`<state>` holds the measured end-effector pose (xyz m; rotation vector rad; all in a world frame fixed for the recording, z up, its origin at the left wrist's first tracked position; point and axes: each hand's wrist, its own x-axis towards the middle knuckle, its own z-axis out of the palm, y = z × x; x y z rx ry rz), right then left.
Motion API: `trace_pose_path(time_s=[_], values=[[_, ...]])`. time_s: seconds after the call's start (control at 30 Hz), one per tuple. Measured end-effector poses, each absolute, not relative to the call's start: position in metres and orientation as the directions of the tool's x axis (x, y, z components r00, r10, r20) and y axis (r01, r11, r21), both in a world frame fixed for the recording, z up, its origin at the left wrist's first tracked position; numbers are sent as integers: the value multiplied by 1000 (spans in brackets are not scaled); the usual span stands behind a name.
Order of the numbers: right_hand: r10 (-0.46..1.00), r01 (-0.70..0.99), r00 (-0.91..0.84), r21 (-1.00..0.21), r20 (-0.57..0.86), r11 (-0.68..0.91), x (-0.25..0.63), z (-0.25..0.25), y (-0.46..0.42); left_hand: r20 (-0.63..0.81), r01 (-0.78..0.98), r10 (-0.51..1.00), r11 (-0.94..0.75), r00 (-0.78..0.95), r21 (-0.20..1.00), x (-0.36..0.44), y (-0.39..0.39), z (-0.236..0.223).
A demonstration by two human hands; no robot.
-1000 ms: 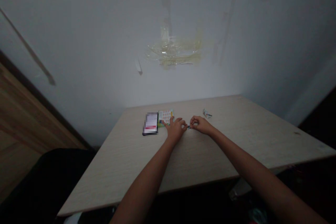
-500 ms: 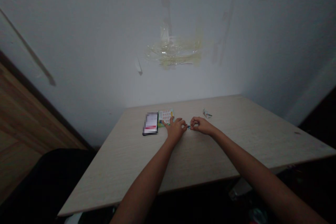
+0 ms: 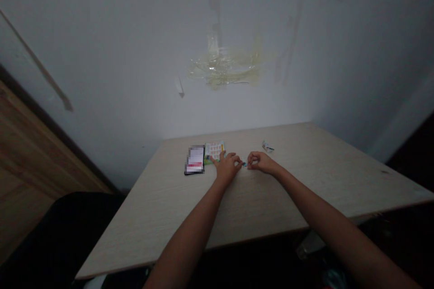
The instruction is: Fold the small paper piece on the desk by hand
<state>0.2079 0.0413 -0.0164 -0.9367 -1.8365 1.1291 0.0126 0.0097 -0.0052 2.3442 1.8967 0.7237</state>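
Note:
A small blue-and-white piece [image 3: 244, 164], too small to name, sits between my two hands just above or on the table. My left hand [image 3: 227, 169] pinches its left end with thumb and forefinger. The other left fingers spread toward a green printed card [image 3: 214, 146] with rows of small pictures or print, partly hidden under them. My right hand [image 3: 261, 162] is closed, fingertips pinched at the piece's right end. Whether the right fingertips grip the piece or only touch it is hard to see.
A phone [image 3: 195, 160] with a lit, blurred screen lies left of the card. A crumpled wrapper [image 3: 267, 146] rests beyond my right hand. The pale wooden table [image 3: 162, 216] meets a wall [image 3: 135, 76] bearing old clear tape [image 3: 224, 70].
My right hand has shifted slightly to the right, and a little more of the small piece shows between the hands. The left hand stays almost still.

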Motion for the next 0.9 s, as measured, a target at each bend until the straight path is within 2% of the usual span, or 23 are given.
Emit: trace_pose_path(time_s=[0.17,0.57,0.8,0.9], values=[[901,203,-326,-910,286,362,205,-16,41,316,916,936,-255,153,311,13,9,-3],[874,331,-366,-833,318,442,205,-14,37,285,926,948,-229,141,301,14,7,-1],[877,341,-373,-834,304,434,209,-20,40,320,912,937,-245,137,327,13,9,-4],[881,286,-386,-873,273,395,209,-19,40,302,916,942,-244,146,318,13,9,-4]])
